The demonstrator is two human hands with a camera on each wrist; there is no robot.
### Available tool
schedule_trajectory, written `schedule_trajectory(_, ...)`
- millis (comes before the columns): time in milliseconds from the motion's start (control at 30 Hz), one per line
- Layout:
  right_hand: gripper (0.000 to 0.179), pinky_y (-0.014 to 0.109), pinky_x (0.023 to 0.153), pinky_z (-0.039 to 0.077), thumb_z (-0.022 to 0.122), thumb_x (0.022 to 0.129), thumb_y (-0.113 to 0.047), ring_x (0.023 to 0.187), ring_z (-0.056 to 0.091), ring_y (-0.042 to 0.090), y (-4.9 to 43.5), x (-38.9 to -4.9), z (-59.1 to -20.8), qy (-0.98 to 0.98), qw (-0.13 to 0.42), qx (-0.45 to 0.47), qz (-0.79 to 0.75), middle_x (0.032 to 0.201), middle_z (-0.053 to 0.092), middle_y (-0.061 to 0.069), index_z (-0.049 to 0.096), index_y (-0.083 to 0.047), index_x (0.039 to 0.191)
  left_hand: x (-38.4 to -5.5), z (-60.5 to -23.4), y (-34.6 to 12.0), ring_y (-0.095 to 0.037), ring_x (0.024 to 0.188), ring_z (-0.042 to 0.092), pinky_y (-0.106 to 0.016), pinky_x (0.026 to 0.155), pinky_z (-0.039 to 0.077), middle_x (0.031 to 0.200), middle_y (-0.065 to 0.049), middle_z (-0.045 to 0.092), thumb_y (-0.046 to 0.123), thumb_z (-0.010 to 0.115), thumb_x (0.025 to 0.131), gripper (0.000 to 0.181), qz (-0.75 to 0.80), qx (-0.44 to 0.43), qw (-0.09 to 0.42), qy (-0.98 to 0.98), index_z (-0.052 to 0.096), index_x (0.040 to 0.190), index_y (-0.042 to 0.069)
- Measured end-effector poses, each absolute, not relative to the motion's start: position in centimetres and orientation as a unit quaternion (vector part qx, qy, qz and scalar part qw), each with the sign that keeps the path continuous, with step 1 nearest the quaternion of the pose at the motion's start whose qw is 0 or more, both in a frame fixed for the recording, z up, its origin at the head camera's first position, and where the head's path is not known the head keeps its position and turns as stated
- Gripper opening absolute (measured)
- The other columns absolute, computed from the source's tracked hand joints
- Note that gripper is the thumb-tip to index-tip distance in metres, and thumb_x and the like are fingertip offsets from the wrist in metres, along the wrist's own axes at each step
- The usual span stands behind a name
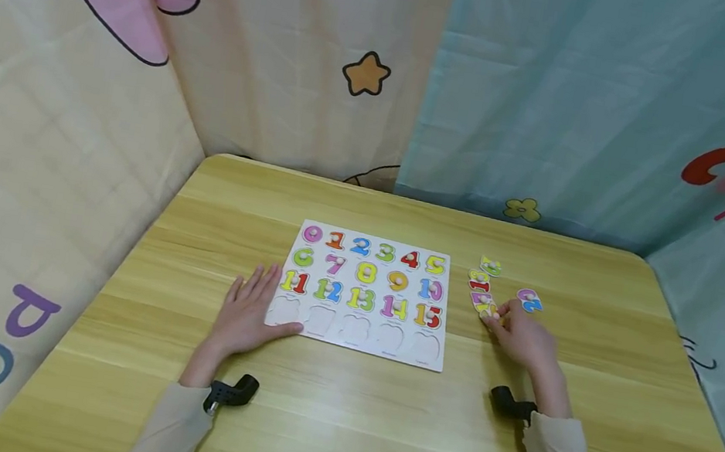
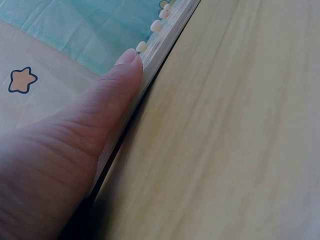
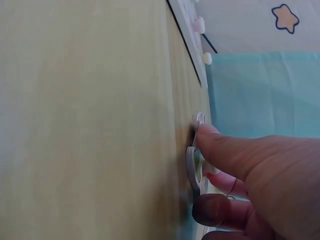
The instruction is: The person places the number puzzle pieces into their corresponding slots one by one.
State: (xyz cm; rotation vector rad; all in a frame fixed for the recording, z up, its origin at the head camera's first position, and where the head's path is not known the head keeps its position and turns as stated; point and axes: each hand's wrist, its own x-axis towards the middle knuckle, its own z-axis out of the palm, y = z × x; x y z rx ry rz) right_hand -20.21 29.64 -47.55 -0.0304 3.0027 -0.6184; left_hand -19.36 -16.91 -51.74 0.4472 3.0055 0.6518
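A white number puzzle board (image 1: 372, 350) lies on the table, its top three rows filled with colourful knobbed numbers 0 to 15. The bottom row shows bare recesses. My left hand (image 1: 244, 322) rests spread at the board's lower left corner, the thumb (image 2: 112, 82) along its near edge. To the right of the board, my right hand (image 1: 528, 341) pinches a number puzzle piece (image 3: 192, 167) between thumb and fingers, low over the table. The fingers hide most of its figure; some yellow shows. A pink-and-yellow piece (image 1: 481, 300) is right beside the fingertips.
Beyond the right hand lie a red-and-yellow piece (image 1: 479, 282) and a green-and-yellow piece (image 1: 491, 266). A purple-and-blue 20 piece (image 1: 530, 302) sits just past the knuckles. Printed curtains (image 1: 531, 87) hang behind the wooden table (image 1: 346, 427).
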Motion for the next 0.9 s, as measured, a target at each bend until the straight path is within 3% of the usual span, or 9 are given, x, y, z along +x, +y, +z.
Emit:
schedule_trajectory(333,0.025,0.029,0.046,0.025,0.055,0.097,-0.030,0.050,0.040,0.018,28.8,-20.4,-47.2,0.984,0.062,-0.078,-0.147,0.059,0.041,0.001,0.045,-0.010,0.084,-19.3,-51.7,-16.9,-0.029,0.143,-0.003,-0.049,0.111,-0.008,0.158,-0.011,0.006,0.076,0.051,0.078,0.111,0.216,0.144,0.017,0.965,0.010,0.152,0.005)
schedule_trajectory(500,0.028,0.028,0.043,0.024,0.057,0.095,-0.031,0.045,0.039,0.017,26.7,-19.6,-46.8,0.989,0.026,-0.082,-0.118,0.054,0.039,0.000,0.046,-0.011,0.078,-19.3,-51.9,-16.8,-0.029,0.143,-0.004,-0.049,0.111,-0.008,0.158,-0.010,0.006,0.076,0.051,0.078,0.111,0.211,0.144,0.022,0.967,0.009,0.152,0.006)
schedule_trajectory(667,0.028,0.027,0.042,0.023,0.062,0.093,-0.032,0.045,0.038,0.015,21.8,-19.7,-46.2,0.982,-0.021,-0.131,-0.132,0.054,0.040,-0.002,0.048,-0.012,0.078,-19.2,-51.7,-16.9,-0.030,0.143,-0.002,-0.049,0.111,-0.007,0.158,-0.011,0.007,0.073,0.055,0.078,0.111,0.212,0.143,0.013,0.967,0.010,0.152,0.004)
schedule_trajectory(900,0.030,0.026,0.045,0.027,0.058,0.094,-0.039,0.050,0.041,0.010,12.5,-20.3,-46.8,0.961,0.003,-0.238,-0.142,0.056,0.040,-0.007,0.045,-0.019,0.076,-19.0,-51.6,-17.1,-0.032,0.143,-0.001,-0.049,0.111,-0.007,0.157,-0.013,0.008,0.069,0.063,0.075,0.114,0.219,0.154,0.010,0.964,0.011,0.151,0.002)
